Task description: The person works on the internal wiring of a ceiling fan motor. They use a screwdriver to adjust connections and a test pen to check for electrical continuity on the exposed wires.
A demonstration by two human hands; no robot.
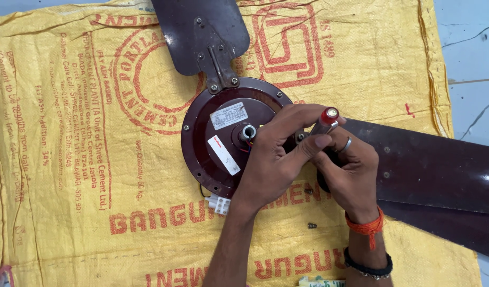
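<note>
A dark brown ceiling fan lies on a yellow woven sack. Its round motor housing faces up, with white labels and a central shaft hole. One blade points to the top, another blade stretches right. My left hand rests on the housing's right side, its fingers touching a screwdriver with a red-capped handle. My right hand grips that screwdriver upright at the bracket of the right blade. A ring sits on one finger, and an orange thread and a dark band circle the wrist.
Two small loose screws lie on the sack below the hands. A white wire connector sticks out under the housing. Pale blue tiled floor shows past the sack's right edge.
</note>
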